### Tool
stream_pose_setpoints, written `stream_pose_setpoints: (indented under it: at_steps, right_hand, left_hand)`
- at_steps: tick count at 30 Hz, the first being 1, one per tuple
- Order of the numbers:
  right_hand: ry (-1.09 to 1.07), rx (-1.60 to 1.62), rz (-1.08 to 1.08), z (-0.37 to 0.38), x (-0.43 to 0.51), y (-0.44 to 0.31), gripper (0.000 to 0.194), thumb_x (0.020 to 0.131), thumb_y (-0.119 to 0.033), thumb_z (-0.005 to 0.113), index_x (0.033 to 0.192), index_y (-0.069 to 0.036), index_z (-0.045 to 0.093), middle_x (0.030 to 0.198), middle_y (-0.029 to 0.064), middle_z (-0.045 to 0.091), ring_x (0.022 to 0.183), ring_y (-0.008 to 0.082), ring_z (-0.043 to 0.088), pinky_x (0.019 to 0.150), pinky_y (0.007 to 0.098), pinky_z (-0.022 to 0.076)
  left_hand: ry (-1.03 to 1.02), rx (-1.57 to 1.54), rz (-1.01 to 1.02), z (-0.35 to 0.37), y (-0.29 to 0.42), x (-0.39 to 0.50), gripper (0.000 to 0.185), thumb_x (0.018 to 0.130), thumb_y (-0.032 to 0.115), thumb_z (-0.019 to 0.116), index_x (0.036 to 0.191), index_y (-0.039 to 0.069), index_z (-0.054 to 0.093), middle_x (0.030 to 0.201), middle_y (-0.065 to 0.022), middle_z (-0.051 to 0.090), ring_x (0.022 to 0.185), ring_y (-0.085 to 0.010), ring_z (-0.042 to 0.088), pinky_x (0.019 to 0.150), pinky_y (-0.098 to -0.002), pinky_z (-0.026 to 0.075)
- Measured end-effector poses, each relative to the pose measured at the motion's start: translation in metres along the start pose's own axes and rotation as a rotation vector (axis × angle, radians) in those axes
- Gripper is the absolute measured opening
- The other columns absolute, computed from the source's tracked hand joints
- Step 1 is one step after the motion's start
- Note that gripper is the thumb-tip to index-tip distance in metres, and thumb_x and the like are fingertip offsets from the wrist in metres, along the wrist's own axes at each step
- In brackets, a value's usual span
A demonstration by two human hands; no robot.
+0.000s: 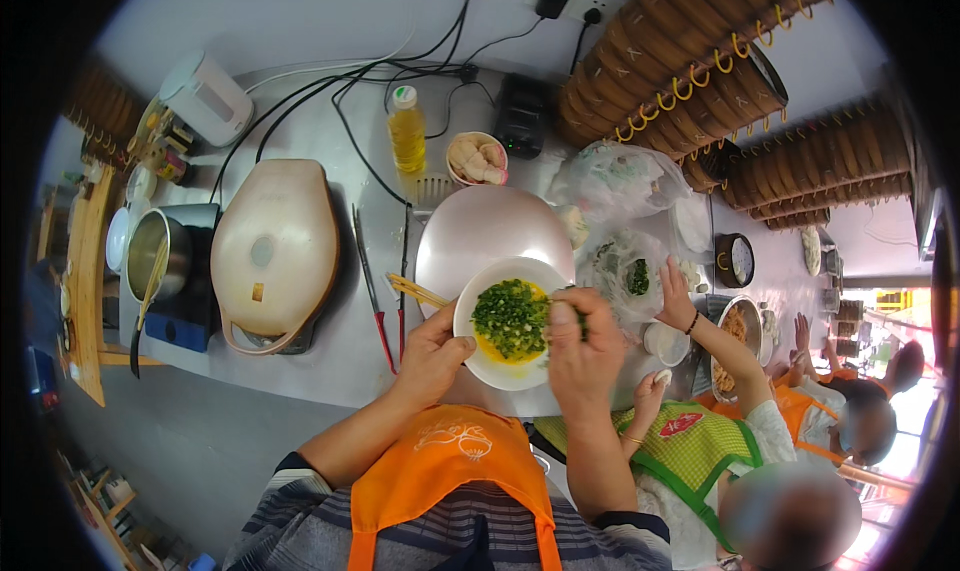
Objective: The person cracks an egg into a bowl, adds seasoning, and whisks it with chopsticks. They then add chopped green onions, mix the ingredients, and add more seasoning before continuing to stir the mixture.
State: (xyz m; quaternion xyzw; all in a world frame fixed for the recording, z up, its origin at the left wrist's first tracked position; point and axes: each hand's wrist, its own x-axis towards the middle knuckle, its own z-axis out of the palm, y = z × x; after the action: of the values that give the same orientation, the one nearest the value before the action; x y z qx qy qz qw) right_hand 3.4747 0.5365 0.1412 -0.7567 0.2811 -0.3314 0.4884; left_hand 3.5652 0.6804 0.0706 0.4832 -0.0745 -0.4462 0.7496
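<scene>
My left hand (439,353) grips the left rim of a white bowl (504,377) and a pair of wooden chopsticks (416,290), whose ends stick out to the left. In the bowl, chopped green onions (511,317) lie on yellow beaten egg. Over the bowl's right rim is my right hand (583,338), its fingers closed around some chopped green onions. Behind the bowl sits a round, pinkish metal lid or plate (487,229). An open plastic bag (626,274) with more chopped greens lies to the right.
Left are an electric baking pan (276,252), red-handled tongs (381,331) and a pot (154,252) on a cooktop. An oil bottle (407,135) stands behind. Stacked bamboo steamers (660,60) fill the back right. Close on the right, a co-worker in a green apron (690,451) reaches over the table.
</scene>
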Motion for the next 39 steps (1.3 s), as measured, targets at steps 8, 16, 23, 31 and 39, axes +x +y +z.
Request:
stream_pose_setpoints:
  at_steps: [8,16,23,31,39]
  right_hand:
    - [-0.154,-0.372,-0.145,0.015,-0.010,-0.006,0.022,0.083,-0.008,0.072,0.103,-0.002,0.068,0.092,0.0145,0.066,0.085,0.0298,0.064,0.076,0.0371,0.0522]
    - [-0.237,-0.507,-0.496,0.024,-0.006,-0.024,0.027,0.075,-0.008,0.076,0.100,-0.003,0.068,0.089,0.0114,0.067,0.083,0.0287,0.063,0.073,0.0386,0.0518]
    - [-0.191,-0.455,-0.467,0.031,-0.022,-0.030,0.023,0.072,-0.003,0.075,0.094,-0.002,0.068,0.107,0.0139,0.065,0.082,0.0258,0.064,0.066,0.0342,0.0522]
    - [-0.103,-0.444,-0.521,0.038,-0.034,-0.036,0.020,0.073,-0.007,0.074,0.092,-0.006,0.067,0.094,0.0093,0.063,0.079,0.0273,0.062,0.070,0.0376,0.0497]
    - [-0.122,-0.572,-0.446,0.043,-0.042,-0.040,0.027,0.074,-0.007,0.074,0.100,-0.004,0.068,0.100,0.0114,0.067,0.084,0.0272,0.063,0.074,0.0387,0.0496]
  left_hand:
    - [-0.023,0.129,0.086,-0.008,0.016,-0.012,0.049,0.083,0.001,0.051,0.132,-0.002,0.054,0.116,-0.0079,0.062,0.105,-0.0135,0.056,0.094,-0.0279,0.044]
    - [-0.012,0.049,0.023,-0.026,0.012,-0.016,0.054,0.082,-0.002,0.050,0.137,-0.002,0.050,0.121,-0.0080,0.061,0.109,-0.0134,0.057,0.095,-0.0279,0.045]
    - [-0.011,0.032,-0.020,-0.042,0.015,-0.021,0.052,0.083,-0.003,0.050,0.135,-0.003,0.051,0.118,-0.0069,0.062,0.104,-0.0129,0.058,0.091,-0.0262,0.046]
    - [0.017,0.127,-0.025,-0.043,0.029,-0.026,0.047,0.082,0.003,0.052,0.129,0.000,0.057,0.098,-0.0034,0.064,0.072,-0.0056,0.051,0.059,-0.0193,0.040]
    - [-0.038,0.144,-0.102,-0.052,0.033,-0.030,0.050,0.084,-0.001,0.052,0.134,-0.003,0.052,0.117,-0.0077,0.062,0.103,-0.0132,0.058,0.092,-0.0271,0.046]
